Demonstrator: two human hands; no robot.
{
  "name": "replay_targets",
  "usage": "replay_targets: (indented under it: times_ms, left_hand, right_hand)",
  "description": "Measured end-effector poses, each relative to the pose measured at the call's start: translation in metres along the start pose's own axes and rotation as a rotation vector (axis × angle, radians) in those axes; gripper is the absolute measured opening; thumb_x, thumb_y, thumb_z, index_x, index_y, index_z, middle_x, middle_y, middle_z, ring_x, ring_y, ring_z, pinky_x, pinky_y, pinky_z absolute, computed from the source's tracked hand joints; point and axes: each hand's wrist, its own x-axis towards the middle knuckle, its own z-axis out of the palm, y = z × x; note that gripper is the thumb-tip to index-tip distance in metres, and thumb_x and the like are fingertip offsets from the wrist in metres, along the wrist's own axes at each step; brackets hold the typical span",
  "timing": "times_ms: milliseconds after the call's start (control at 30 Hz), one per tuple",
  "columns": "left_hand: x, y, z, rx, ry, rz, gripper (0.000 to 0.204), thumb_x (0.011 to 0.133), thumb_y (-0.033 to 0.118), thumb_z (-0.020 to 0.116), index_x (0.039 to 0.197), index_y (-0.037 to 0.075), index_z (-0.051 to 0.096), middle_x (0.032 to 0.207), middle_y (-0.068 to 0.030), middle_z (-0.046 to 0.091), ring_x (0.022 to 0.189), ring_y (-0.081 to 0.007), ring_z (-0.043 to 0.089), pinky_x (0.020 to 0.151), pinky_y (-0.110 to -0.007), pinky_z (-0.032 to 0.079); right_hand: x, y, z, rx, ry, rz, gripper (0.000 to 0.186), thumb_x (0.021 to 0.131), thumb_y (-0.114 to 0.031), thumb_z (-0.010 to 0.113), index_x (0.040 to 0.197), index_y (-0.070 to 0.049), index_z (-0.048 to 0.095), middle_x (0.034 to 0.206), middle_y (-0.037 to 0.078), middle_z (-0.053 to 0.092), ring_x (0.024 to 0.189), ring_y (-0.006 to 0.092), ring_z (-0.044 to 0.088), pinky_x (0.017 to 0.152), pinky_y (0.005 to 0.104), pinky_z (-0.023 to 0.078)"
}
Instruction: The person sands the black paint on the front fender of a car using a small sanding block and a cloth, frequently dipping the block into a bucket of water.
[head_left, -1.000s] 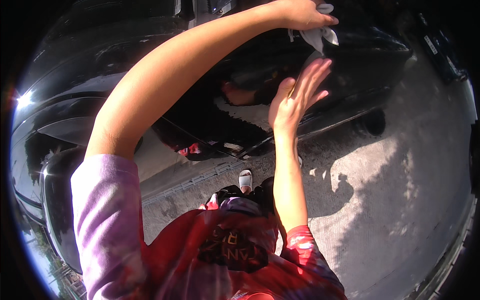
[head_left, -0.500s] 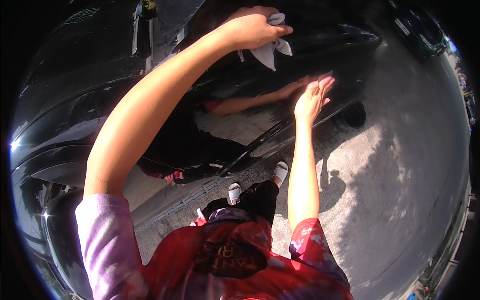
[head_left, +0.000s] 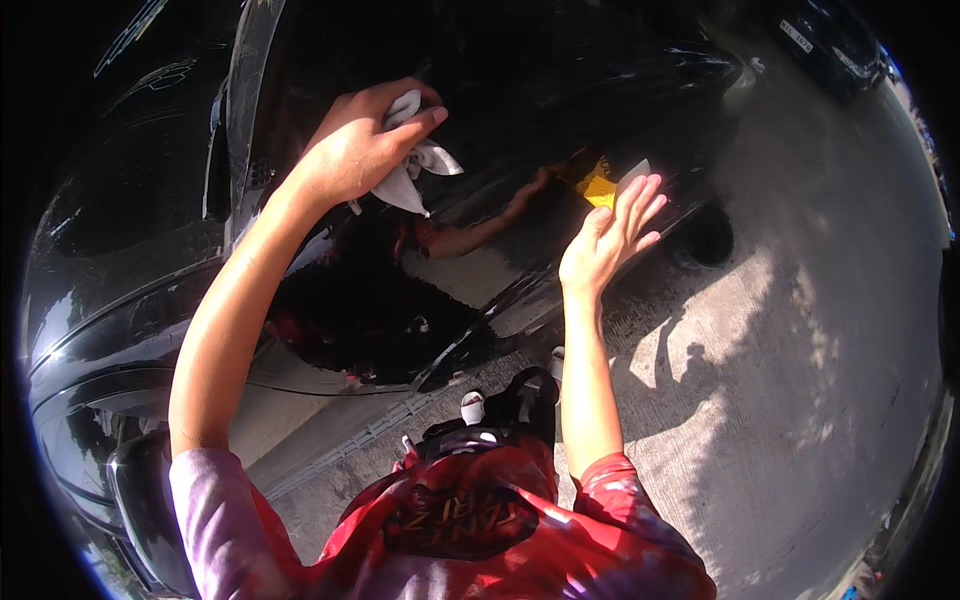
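A glossy black car panel [head_left: 480,270] fills the space before me and mirrors my red shirt and arms. Bunched in my left hand [head_left: 360,140] is a white cloth [head_left: 402,188], its loose ends hanging below the fingers against the dark panel. My right hand [head_left: 605,235] is farther right, near the panel's lower edge, with its fingers stretched out. Between its thumb and fingers shows a thin flat yellow piece [head_left: 600,190] with a grey part [head_left: 632,174] beside it. The yellow is reflected in the paint. Whether the piece touches the panel I cannot tell.
A black car part like a side mirror [head_left: 150,500] juts out at the lower left. Another dark car [head_left: 835,45] stands at the far right. Sunlit concrete ground [head_left: 760,400] with shadows lies to my right. My white sandal [head_left: 473,405] shows below the panel.
My left hand has moved left and nearer with the white cloth. My right hand has shifted slightly left and lower, and the yellow piece by its fingers has come into sight.
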Motion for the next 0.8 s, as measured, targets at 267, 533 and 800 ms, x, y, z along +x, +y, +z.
replay_targets:
  times_ms: [267, 533, 800]
  left_hand:
    - [0.009, 0.018, 0.002, 0.013, 0.011, -0.129, 0.028, 0.097, 0.025, 0.064, 0.112, 0.002, 0.070, 0.097, -0.0143, 0.072, 0.090, -0.0230, 0.069, 0.085, -0.034, 0.052]
    - [0.025, 0.026, 0.010, 0.047, 0.085, -0.306, 0.031, 0.096, 0.032, 0.066, 0.113, 0.008, 0.073, 0.097, -0.0167, 0.075, 0.091, -0.0282, 0.074, 0.082, -0.036, 0.055]
    - [0.007, 0.031, 0.011, 0.159, 0.193, -0.381, 0.036, 0.093, 0.042, 0.067, 0.112, 0.012, 0.074, 0.097, -0.0184, 0.074, 0.093, -0.0348, 0.073, 0.084, -0.039, 0.056]
  right_hand:
    - [0.167, 0.042, -0.076, 0.395, 0.498, 0.178, 0.061, 0.111, -0.045, 0.039, 0.143, 0.006, 0.047, 0.141, 0.026, 0.053, 0.130, 0.0362, 0.056, 0.112, 0.0443, 0.044]
    - [-0.043, -0.032, 0.015, 0.148, -0.634, -0.768, 0.069, 0.097, -0.023, 0.053, 0.162, -0.013, 0.031, 0.172, 0.008, 0.017, 0.160, 0.0308, 0.011, 0.118, 0.0723, -0.006]
    - [0.188, 0.115, -0.003, 0.102, -0.227, -0.029, 0.080, 0.108, -0.058, 0.024, 0.163, 0.000, 0.015, 0.171, 0.021, 0.010, 0.158, 0.0396, 0.004, 0.121, 0.0671, 0.001]
